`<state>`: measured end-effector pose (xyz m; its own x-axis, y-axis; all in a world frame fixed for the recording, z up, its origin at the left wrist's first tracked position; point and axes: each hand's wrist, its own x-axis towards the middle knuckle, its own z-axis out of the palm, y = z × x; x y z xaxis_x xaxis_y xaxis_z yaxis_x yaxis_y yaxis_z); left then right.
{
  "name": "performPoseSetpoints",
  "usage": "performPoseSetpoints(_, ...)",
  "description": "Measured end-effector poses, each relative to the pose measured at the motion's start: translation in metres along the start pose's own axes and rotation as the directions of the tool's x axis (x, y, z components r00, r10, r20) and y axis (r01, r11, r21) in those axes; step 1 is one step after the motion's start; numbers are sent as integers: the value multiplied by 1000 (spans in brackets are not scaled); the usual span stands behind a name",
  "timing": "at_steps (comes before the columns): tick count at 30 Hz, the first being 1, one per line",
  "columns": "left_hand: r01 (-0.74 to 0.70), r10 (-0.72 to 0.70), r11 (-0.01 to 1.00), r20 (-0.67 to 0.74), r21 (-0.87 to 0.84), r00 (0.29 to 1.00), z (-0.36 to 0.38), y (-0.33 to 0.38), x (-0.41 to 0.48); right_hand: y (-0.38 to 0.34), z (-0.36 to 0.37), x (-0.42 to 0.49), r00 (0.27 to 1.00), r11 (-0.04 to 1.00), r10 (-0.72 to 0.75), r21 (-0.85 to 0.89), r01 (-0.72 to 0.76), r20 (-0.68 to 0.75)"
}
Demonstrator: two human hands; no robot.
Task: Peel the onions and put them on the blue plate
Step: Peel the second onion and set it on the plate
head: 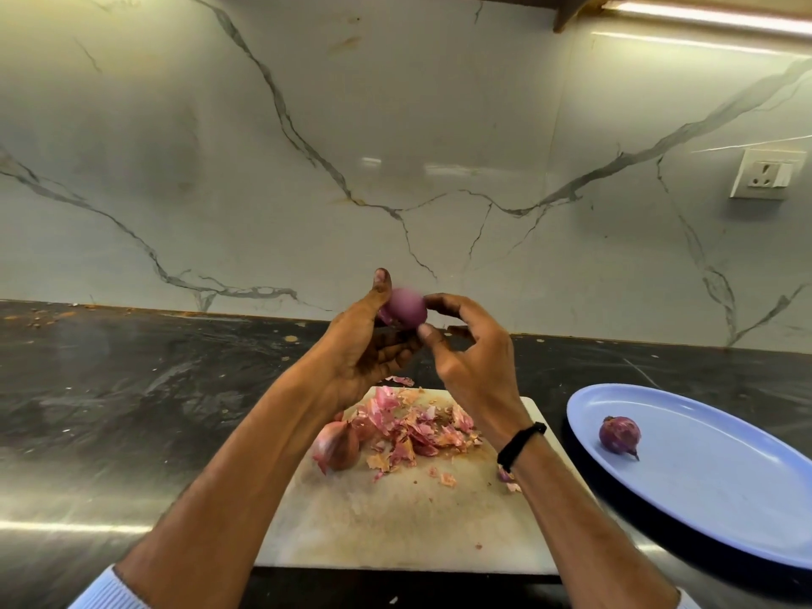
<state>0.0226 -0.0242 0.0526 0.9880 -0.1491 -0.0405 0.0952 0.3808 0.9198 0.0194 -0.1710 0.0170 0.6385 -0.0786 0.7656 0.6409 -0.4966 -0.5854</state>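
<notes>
You have a glossy dark stone tabletop below a glossy veined marble wall, a matt, stained white board strewn with dry papery peels, a smooth blue plate with a soft sheen, and ribbed knit cloth sleeves.

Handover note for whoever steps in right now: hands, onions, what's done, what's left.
Left hand: grips the held onion, raised above the board.
Right hand: thumb and forefinger pinch at the same onion. It is blurred, but looks mostly bare.
Plate: right of the board, with one plated onion on it.
Board onion: skin on, beside the peels.
Done: one onion plated.
Left: finish and plate the held onion, then peel and plate the board onion.
</notes>
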Motion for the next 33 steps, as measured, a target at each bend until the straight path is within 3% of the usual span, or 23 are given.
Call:
performPoseSetpoints(5,15,-13,993,-10,120,1000,-3,-2,4,-3,0,1,1000,997,28,72,-26,-15)
performPoseSetpoints(17,60,-66,985,29,163,997,-2,-5,8,0,0,6,964,904,262,361,-228,-48)
performPoseSetpoints(25,82,-85,983,13,164,996,-2,-8,9,2,2,6,954,879,301,389,-275,-7)
performPoseSetpoints(33,38,-36,973,-11,229,999,-2,-10,14,-2,5,4,925,824,356,424,-376,129)
